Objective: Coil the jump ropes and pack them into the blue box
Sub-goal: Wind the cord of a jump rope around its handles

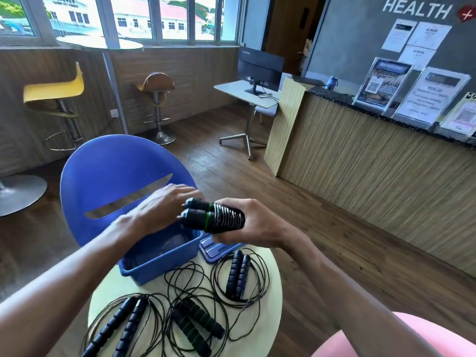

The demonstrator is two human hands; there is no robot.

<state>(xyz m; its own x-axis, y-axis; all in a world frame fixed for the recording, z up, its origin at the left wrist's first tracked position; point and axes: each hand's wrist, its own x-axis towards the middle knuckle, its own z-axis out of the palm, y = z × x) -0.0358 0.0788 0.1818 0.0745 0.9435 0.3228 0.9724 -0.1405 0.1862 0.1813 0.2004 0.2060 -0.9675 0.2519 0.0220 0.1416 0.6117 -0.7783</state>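
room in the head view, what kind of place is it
Probably a gym or fitness centre reception: a counter with leaflet stands, a HEALTH sign on the wall behind it, and jump ropes on a small round table.

Left hand [164, 208] covers part of the blue box [159, 258]; its contents blur. Nearest rope handles [116, 328] run off the bottom edge; notice-board papers [417, 34] unreadable.

Four jump ropes [239, 276], one blue box [157, 261], two stools [59, 99].
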